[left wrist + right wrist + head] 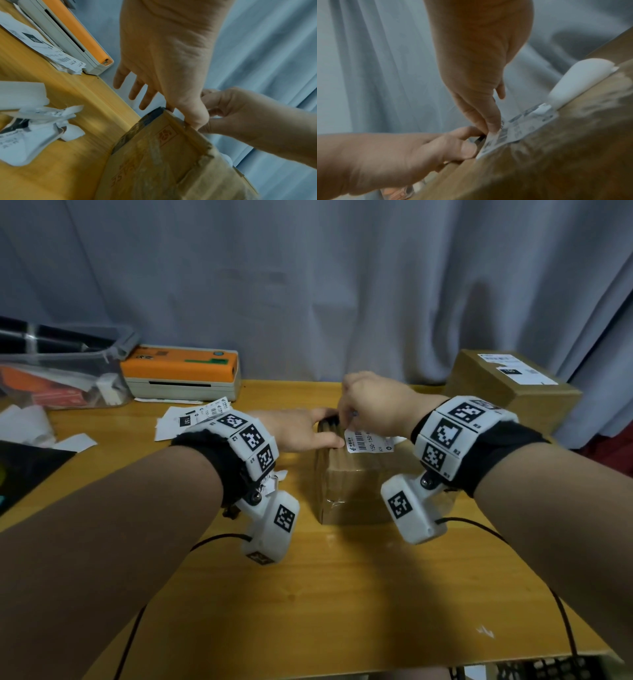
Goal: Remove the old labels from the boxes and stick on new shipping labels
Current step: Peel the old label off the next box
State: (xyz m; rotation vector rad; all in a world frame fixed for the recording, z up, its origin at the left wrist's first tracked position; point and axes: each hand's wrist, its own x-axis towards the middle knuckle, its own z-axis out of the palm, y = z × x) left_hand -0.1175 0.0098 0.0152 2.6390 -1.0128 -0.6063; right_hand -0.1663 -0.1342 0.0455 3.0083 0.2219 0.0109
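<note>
A brown cardboard box (356, 484) stands mid-table. A white printed shipping label (368, 441) lies on its top, near the far edge. My left hand (330, 431) grips the box's far left top corner, thumb on top and index finger over the far side; in the left wrist view the other fingers (144, 97) stretch free past the box (163, 162). My right hand (346, 422) pinches the label's (522, 128) left corner between thumb and index finger (493, 121). A white curled strip (580, 81) stands up at the label's other end.
A second box (510, 392) bearing a label sits at the back right. An orange and cream label printer (181, 371) stands at the back left beside a clear plastic bin (61, 371). Loose labels (191, 419) and torn paper scraps (34, 128) lie left of the box.
</note>
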